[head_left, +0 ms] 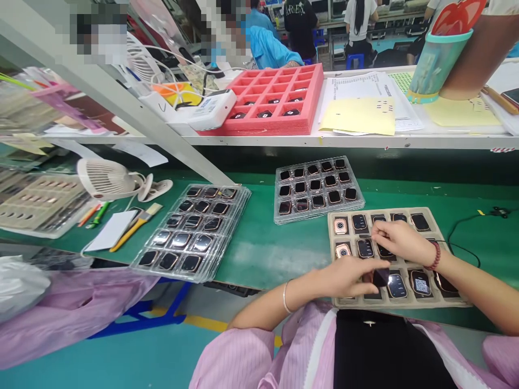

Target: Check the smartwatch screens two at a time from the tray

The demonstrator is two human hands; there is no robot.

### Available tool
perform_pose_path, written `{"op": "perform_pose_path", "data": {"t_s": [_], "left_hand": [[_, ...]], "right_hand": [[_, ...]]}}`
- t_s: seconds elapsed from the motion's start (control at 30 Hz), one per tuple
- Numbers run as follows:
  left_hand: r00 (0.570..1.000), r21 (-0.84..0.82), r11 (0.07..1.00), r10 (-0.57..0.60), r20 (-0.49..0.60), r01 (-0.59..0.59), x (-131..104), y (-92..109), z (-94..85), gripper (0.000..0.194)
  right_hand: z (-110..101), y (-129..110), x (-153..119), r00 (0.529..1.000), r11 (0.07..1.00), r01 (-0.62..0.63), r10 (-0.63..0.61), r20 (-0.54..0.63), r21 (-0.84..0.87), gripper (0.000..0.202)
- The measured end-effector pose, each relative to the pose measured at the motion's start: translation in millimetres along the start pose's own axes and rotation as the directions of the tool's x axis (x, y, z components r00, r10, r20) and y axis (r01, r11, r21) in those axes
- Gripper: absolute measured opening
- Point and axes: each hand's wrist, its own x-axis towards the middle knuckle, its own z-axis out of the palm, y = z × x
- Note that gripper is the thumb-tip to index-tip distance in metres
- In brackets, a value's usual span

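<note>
My left hand (352, 274) grips a dark-faced smartwatch body (381, 277) between thumb and fingers, low over the front row of a beige tray (333, 237). Above the tray's back and middle rows, my right hand (399, 241) is closed with fingertips pinched together; what they hold, if anything, is hidden. Several watch bodies lie in the compartments, among them a lit watch (397, 284) and one with a code-like pattern on its screen (420, 283). Two at the left, such as the back-left watch (341, 225), show their sensor side. My forearms cover part of the tray.
Clear plastic trays of watches stand at left (239, 216) and at centre back (320, 215). A thin black cable (460, 219) runs on the right. Left lie a small fan (103, 178) and a yellow-handled brush (133, 229). A shelf edge (352, 142) with a red foam tray (279, 127) spans the back.
</note>
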Motion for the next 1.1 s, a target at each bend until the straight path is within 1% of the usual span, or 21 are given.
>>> {"op": "perform_pose_path", "data": {"t_s": [0.07,0.1,0.17,0.2,0.23,0.27,0.3,0.33,0.37,0.4,0.47,0.5,0.57,0.6,0.67,0.77,0.83,0.9,1.03,1.1], "left_hand": [[0.997,0.269,0.96,0.079,0.019,-0.081,-3.2,5.6,7.1,0.052],[0.994,0.351,0.931,0.103,0.023,-0.104,-5.5,7.7,9.7,0.052],[0.992,0.403,0.908,0.129,0.004,-0.119,-11.4,8.9,10.3,0.053],[0.99,0.395,0.912,0.136,-0.039,-0.11,-14.7,7.5,7.4,0.053],[0.984,0.381,0.921,0.135,-0.119,-0.08,-17.8,4.5,2.1,0.055],[0.966,0.365,0.931,0.118,-0.231,-0.026,-20.5,0.0,-5.1,0.057],[0.931,0.343,0.939,0.089,-0.354,0.04,-22.6,-5.6,-14.0,0.059],[0.88,0.313,0.942,0.046,-0.473,0.118,-24.0,-12.1,-23.7,0.063],[0.841,0.276,0.943,-0.006,-0.541,0.184,-24.8,-18.8,-33.5,0.067],[0.83,0.233,0.949,-0.05,-0.556,0.213,-25.0,-25.2,-42.7,0.071],[0.85,0.149,0.963,-0.12,-0.513,0.226,-24.4,-35.2,-57.0,0.076],[0.859,0.118,0.967,-0.14,-0.492,0.225,-24.0,-38.2,-61.6,0.077],[0.862,0.086,0.97,-0.161,-0.48,0.228,-23.7,-40.2,-66.1,0.077],[0.863,0.083,0.969,-0.165,-0.478,0.232,-23.8,-39.6,-66.6,0.078],[0.877,0.08,0.97,-0.172,-0.448,0.231,-24.2,-37.2,-65.9,0.081],[0.895,0.069,0.97,-0.188,-0.404,0.234,-24.2,-35.5,-63.4,0.083],[0.891,0.055,0.971,-0.189,-0.413,0.231,-23.9,-36.8,-62.1,0.083],[0.879,0.042,0.973,-0.185,-0.439,0.227,-23.7,-38.9,-61.2,0.083],[0.872,0.007,0.977,-0.187,-0.452,0.214,-22.1,-42.2,-59.1,0.081],[0.867,-0.021,0.976,-0.201,-0.456,0.215,-19.3,-44.7,-57.3,0.076]], "right_hand": [[7.2,-2.8,19.2,0.999,0.997,0.015,-0.017,-0.034,-0.073,0.015],[11.1,-4.9,28.5,0.999,0.996,0.025,-0.028,-0.037,-0.088,0.016],[17.4,-9.5,44.9,0.998,0.994,0.048,-0.051,-0.03,-0.098,0.015],[18.8,-11.4,51.5,0.998,0.994,0.061,-0.063,-0.022,-0.096,0.015],[18.8,-12.7,56.8,0.997,0.993,0.075,-0.076,-0.012,-0.087,0.015],[17.7,-13.4,60.8,0.996,0.994,0.089,-0.09,-0.003,-0.071,0.015],[15.7,-13.5,63.8,0.995,0.994,0.101,-0.101,0.003,-0.051,0.016],[13.4,-13.2,65.6,0.994,0.994,0.109,-0.108,0.004,-0.031,0.017],[11.4,-12.6,66.5,0.994,0.994,0.111,-0.111,0.0,-0.015,0.018],[10.2,-12.0,66.5,0.994,0.994,0.11,-0.11,-0.009,-0.006,0.02],[10.9,-11.0,64.3,0.994,0.995,0.103,-0.103,-0.028,-0.013,0.02],[12.6,-10.8,62.6,0.994,0.995,0.102,-0.103,-0.033,-0.023,0.019],[17.2,-10.8,58.9,0.994,0.994,0.107,-0.108,-0.029,-0.039,0.016],[19.0,-10.7,57.6,0.993,0.993,0.112,-0.113,-0.021,-0.037,0.016],[20.6,-10.3,56.8,0.994,0.994,0.113,-0.113,-0.013,-0.012,0.016],[19.5,-9.3,59.0,0.995,0.996,0.088,-0.087,-0.04,0.021,0.019],[19.4,-9.3,60.2,0.996,0.997,0.073,-0.072,-0.056,0.021,0.018],[19.9,-9.7,60.5,0.996,0.997,0.075,-0.073,-0.044,0.034,0.018],[17.5,-6.6,62.5,0.998,0.987,0.069,-0.069,-0.001,0.143,0.022],[15.4,-2.0,65.1,0.999,0.98,0.039,-0.037,-0.011,0.193,0.027]]}}
